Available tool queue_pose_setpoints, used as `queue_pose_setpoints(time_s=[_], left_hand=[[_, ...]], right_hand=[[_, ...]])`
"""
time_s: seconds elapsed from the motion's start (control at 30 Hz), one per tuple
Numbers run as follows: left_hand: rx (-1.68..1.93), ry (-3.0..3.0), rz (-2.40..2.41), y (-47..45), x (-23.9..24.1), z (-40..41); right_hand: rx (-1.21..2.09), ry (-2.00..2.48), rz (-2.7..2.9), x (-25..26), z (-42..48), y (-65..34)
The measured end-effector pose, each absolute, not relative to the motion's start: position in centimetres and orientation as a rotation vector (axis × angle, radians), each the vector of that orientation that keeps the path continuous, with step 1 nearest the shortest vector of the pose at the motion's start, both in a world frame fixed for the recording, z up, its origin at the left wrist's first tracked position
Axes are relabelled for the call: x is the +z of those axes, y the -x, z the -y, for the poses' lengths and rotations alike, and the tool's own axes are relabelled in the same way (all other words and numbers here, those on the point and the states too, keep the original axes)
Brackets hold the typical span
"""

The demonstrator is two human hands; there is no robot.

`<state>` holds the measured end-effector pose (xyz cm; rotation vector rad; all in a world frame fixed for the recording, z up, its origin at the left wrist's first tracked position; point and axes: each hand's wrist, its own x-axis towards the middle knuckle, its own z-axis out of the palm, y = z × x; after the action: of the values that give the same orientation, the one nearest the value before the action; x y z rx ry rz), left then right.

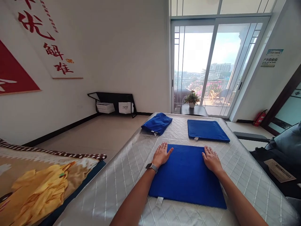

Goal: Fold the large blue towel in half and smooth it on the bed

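Note:
A folded blue towel (187,175) lies flat in front of me on a silver quilted mattress (117,185). My left hand (161,154) rests palm down on the towel's far left corner, fingers stretched out, a watch on its wrist. Flat and open as well, my right hand (211,159) presses the far right corner. Beyond them lie a neatly folded blue towel (207,130) on the right and a loosely bundled blue towel (157,123) on the left.
A second bed at the left carries crumpled yellow cloth (39,191). A dark shelf (114,102) with white boxes stands by the far wall. A potted plant (192,99) sits before the glass balcony door. A fire extinguisher (260,118) and dark bags (279,153) are at the right.

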<state>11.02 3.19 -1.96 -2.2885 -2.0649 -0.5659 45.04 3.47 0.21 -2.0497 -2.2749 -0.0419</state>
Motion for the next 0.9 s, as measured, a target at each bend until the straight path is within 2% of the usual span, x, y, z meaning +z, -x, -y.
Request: queue_pose_setpoints(time_s=[0.33, 0.53, 0.67, 0.77, 0.83, 0.9], left_hand=[[-0.475, 2.283, 2.101, -11.5, -1.4, -2.8], [-0.376, 2.286, 2.187, -12.4, 1.6, -3.6], [-0.716, 2.464, 2.026, -18.7, 3.1, -3.8], [-0.805, 2.716, 1.827, -26.4, 2.5, -3.4], [-1.151, 2.967, 1.642, -31.3, 1.7, -3.1], [-1.247, 3.027, 1.578, -34.9, 1.1, -3.0]], right_hand=[[0.076, 2.074, 2.237, -0.3, -3.4, -44.9], [0.076, 2.050, 2.211, -0.6, -3.4, -45.0], [0.094, 2.037, 2.200, -0.5, -3.4, -45.0], [0.092, 2.018, 2.211, -0.6, -3.3, -45.2], [0.069, 2.002, 2.252, -0.8, -3.2, -45.5], [0.036, 1.988, 2.309, -1.0, -3.1, -45.8]])
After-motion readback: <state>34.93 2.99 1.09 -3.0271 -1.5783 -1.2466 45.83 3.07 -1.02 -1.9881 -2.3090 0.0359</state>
